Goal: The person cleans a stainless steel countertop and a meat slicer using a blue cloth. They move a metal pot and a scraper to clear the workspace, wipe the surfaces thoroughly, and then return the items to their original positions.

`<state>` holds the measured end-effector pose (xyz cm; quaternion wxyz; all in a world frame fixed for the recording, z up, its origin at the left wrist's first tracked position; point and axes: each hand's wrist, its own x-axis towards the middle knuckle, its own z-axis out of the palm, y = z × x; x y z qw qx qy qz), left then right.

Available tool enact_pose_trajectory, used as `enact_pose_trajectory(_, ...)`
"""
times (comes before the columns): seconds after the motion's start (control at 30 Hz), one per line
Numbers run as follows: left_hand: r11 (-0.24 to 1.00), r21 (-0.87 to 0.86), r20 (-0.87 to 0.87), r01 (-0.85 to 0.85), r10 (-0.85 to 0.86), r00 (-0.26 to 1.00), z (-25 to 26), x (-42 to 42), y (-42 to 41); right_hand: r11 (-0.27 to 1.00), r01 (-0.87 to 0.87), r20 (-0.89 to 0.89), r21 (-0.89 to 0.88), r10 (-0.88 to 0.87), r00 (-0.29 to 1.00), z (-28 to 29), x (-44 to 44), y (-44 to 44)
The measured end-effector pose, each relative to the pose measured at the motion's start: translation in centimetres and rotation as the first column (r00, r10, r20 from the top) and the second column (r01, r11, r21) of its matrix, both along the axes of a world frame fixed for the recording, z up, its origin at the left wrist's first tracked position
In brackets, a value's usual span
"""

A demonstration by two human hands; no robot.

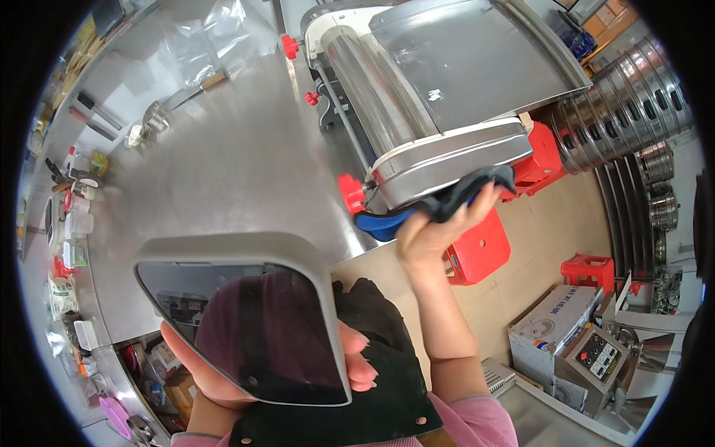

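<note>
My left hand (208,370) holds a smartphone (262,335) in a pale case, close below the camera. Its dark screen shows reflections, and the phone hides most of the palm. My right hand (441,229), slightly blurred, grips a blue and black cloth (385,222). The cloth lies along the near side of a steel dough sheeter (458,162), and part of it seems to touch the side cover. Beside the cloth's left end is a red knob (352,193) of the machine. The steel roller (385,95) and the flat feed tray (475,61) face upward.
A steel worktable (223,167) carries a wooden-handled knife (195,89), plastic sheeting (206,39) and several small containers (78,223) along the left. Red stools (483,251) stand on the tiled floor. Stacked steel steamers (620,112) and a boxy control-panel machine (595,352) are at right.
</note>
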<state>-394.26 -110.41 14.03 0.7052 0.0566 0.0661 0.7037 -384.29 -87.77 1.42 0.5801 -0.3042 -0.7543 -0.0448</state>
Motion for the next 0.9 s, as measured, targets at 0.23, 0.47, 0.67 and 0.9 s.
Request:
enact_pose_trajectory(0.23,0.988,-0.074,-0.051,-0.134,0.131,0.99,1.7,1.0,1.1,0.993,-0.082,0.111,-0.081,0.091,0.99,-2.3,-0.3,-2.4)
enact_pose_trajectory(0.47,0.991,0.023,0.008,-0.132,0.132,0.991,1.0,1.8,0.0,0.993,0.024,0.205,0.114,-0.048,0.978,3.8,-2.3,-0.6)
enact_pose_trajectory(0.67,0.963,0.125,0.068,-0.237,0.23,0.971,0.9,2.4,0.5,0.997,0.055,-0.031,-0.052,-0.057,0.998,4.7,0.7,3.1)
enact_pose_trajectory(0.9,0.985,0.038,-0.167,-0.168,0.172,0.971,0.7,1.5,-0.5,0.974,0.194,0.077,-0.118,-0.186,0.979,3.9,-0.1,0.6)
